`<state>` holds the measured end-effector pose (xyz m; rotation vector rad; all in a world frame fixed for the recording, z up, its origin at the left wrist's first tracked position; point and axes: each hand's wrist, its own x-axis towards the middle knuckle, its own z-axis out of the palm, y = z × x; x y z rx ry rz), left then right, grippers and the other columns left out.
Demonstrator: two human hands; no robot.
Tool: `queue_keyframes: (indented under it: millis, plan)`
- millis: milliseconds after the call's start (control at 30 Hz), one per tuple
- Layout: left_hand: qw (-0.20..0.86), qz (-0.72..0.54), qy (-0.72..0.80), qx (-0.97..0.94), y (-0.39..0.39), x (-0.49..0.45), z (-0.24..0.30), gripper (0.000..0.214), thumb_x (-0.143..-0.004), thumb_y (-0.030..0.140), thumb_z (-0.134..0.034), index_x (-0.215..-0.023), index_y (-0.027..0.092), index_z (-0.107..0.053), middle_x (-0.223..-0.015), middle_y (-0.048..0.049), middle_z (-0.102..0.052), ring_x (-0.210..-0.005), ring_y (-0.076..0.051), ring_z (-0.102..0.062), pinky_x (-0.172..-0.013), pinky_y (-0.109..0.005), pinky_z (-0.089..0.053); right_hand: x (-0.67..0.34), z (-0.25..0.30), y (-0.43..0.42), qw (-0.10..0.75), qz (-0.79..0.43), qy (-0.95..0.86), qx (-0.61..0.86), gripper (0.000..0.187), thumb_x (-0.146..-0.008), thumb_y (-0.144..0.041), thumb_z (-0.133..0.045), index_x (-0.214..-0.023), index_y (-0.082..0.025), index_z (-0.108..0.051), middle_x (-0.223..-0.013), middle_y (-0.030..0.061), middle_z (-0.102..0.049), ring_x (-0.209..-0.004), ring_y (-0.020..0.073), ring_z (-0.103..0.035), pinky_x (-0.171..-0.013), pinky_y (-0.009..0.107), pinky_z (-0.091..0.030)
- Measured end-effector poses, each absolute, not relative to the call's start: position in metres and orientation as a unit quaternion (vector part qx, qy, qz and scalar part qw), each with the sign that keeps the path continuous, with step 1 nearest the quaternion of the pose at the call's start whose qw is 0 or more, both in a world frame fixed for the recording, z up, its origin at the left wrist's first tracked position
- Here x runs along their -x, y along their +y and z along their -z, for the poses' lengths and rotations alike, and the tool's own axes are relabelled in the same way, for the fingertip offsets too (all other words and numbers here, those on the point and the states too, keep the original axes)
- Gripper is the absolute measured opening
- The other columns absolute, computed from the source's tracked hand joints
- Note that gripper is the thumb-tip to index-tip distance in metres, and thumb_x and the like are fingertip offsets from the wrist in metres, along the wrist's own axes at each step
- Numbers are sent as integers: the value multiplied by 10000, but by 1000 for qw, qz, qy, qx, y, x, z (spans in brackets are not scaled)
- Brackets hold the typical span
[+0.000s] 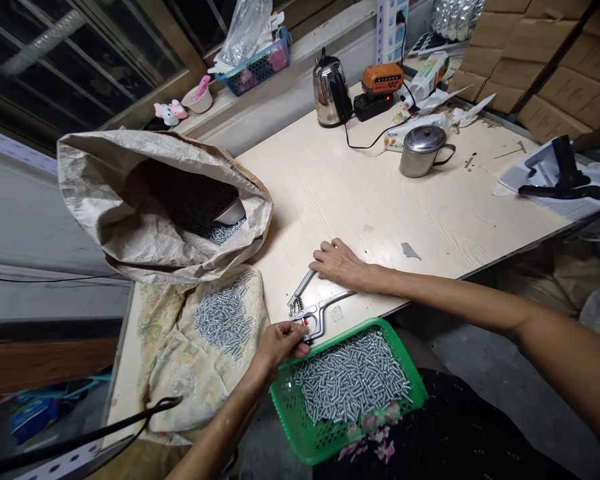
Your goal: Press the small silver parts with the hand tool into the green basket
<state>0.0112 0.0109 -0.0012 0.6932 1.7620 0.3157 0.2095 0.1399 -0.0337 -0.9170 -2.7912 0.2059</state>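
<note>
On the table lies a silver hand-press plier [319,311], with a spring and a red part near its jaw. My right hand [341,265] is closed around the end of its upper lever, and the lower handle runs beneath the wrist. At the jaw end, the fingertips of my left hand [282,341] are pinched together; whatever they hold is hidden. Just below sits a green basket [421,392], heaped with small silver screw-like pieces [355,377]. More such pieces [225,319] are piled on a floral cloth [180,400] left of my left hand.
A large open sack [140,247] with a metal scoop [231,213] stands at the left. Along the back are a kettle [330,93], an orange battery [381,79] and a lidded steel mug [420,157]. A black cable [155,408] crosses the lower left.
</note>
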Motion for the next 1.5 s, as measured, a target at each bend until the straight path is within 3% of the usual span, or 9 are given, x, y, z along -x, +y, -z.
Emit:
queue_keyframes:
  millis: [167, 300, 567, 700, 833, 967, 1267, 1400, 1500]
  plan:
    - [571, -132, 755, -295, 10, -10, 3, 371, -611, 438, -815, -718, 135, -629, -490, 0, -652, -424, -103, -589, -478, -197, -466, -232, 36, 137, 134, -135, -948, 256, 743, -749, -677, -633, -1258, -150, -508, -1237, 143, -546, -1135, 314, -417, -950, 483, -305]
    - [572, -133, 754, -294, 9, -11, 2, 392, -592, 453, -820, -723, 137, -629, -487, 5, -646, -418, -91, -570, -475, -190, -456, -248, 36, 136, 130, -175, -948, 231, 964, -673, -720, -666, -1378, -120, -395, -1362, 185, -455, -1232, 341, -366, -1005, 499, -303]
    - [564, -136, 755, -305, 8, -12, 1, 407, -592, 493, -802, -726, 146, -637, -504, 10, -635, -446, -105, -569, -504, -219, -458, -247, 17, 132, 121, -187, -947, 233, 619, -701, -543, -756, -1125, -144, -543, -1072, 108, -560, -955, 249, -436, -833, 385, -412]
    - [459, -86, 762, -448, 2, -9, 1, 384, -738, 540, -662, -699, 159, -645, -553, -22, -629, -505, -157, -587, -541, -279, -480, -247, 19, 126, 111, -175, -950, 232, 424, -778, -481, -717, -1014, -162, -569, -994, 93, -551, -899, 230, -419, -765, 361, -410]
    - [167, -113, 692, -694, 8, -20, 1, 341, -837, 453, -594, -1019, 171, -656, -1029, -122, -662, -948, -271, -617, -821, -403, -507, -244, 20, 118, 100, -158, -951, 246, 419, -765, -466, -736, -1002, -163, -570, -999, 95, -553, -901, 233, -428, -734, 356, -414]
    - [120, -78, 560, -816, 37, -36, 8, 591, -826, 412, -643, -1330, 167, -452, -1356, -158, -506, -1249, -320, -441, -1007, -475, -419, -239, 17, 112, 70, -129, -949, 279, 582, -647, -463, -824, -1046, -126, -568, -1018, 125, -556, -923, 258, -446, -724, 365, -425]
    - [126, -7, 531, -838, 65, -50, 10, 278, -933, 321, -482, -1125, 141, -572, -988, -98, -603, -943, -243, -523, -818, -369, -476, -232, 31, 118, 81, -89, -954, 275, 164, -919, -317, -570, -909, -154, -587, -905, 77, -584, -891, 211, -473, -774, 349, -364]
    - [113, -11, 560, -821, 75, -49, 14, 232, -949, 287, -438, -992, 156, -625, -902, -89, -627, -897, -240, -535, -782, -361, -474, -218, 38, 127, 73, -101, -949, 288, 165, -962, -243, -471, -901, -159, -600, -886, 73, -611, -871, 203, -499, -781, 345, -363]
    - [107, -67, 567, -814, 81, -39, 15, 300, -923, 348, -496, -1150, 175, -591, -1067, -110, -640, -1000, -255, -550, -857, -399, -474, -221, 33, 135, 84, -119, -939, 312, 295, -902, -370, -592, -1084, -138, -584, -1097, 121, -609, -1015, 245, -506, -833, 374, -393]
